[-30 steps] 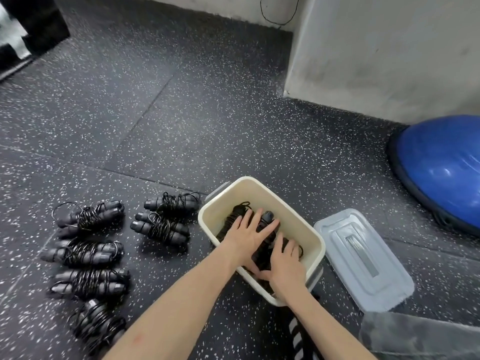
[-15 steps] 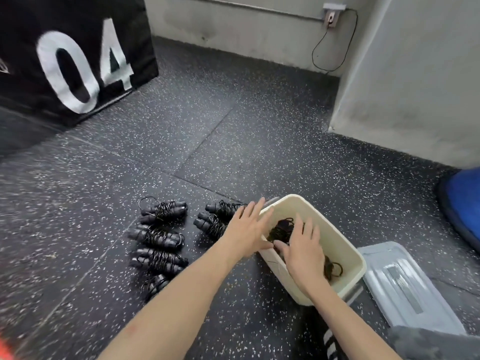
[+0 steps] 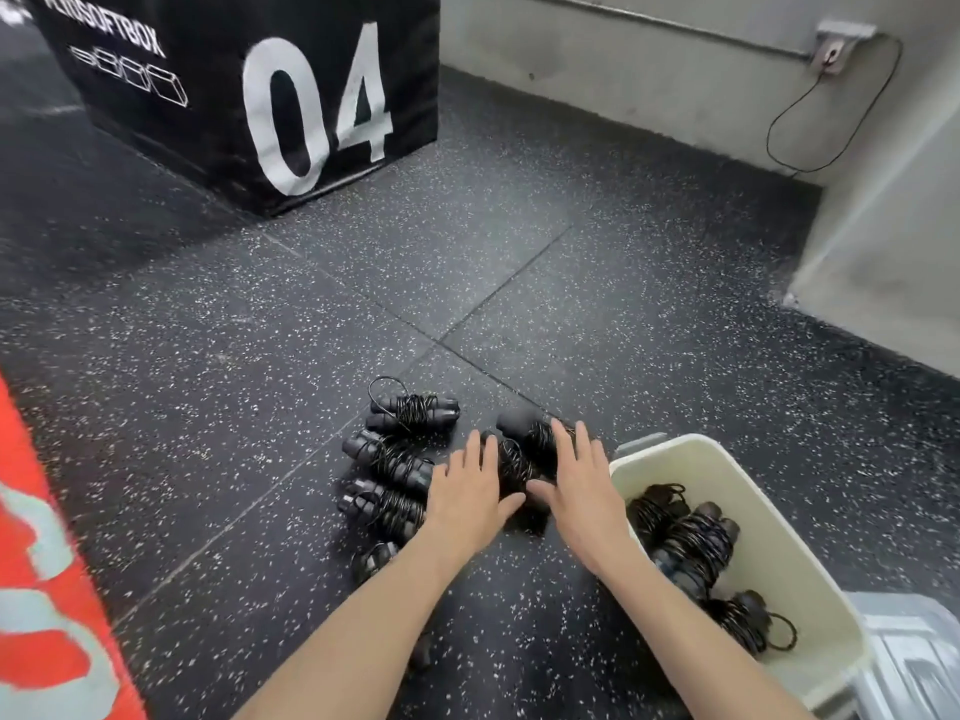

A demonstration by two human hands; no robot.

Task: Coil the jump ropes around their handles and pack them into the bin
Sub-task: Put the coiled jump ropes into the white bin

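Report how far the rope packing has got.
Done: several coiled ropes lie in the bin. In hand: left hand and right hand, fingers straight, reach over the nearest pair of ropes, not yet gripped. Left: four more coiled ropes on the floor; the lid is off.

Open floor (image 3: 519, 283) ahead — bin (image 3: 810, 579) wall flanks right, coiled ropes (image 3: 395, 459) left.

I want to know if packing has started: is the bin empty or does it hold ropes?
Partly filled. The cream bin holds several coiled jump ropes along its floor, with bare wall above them.
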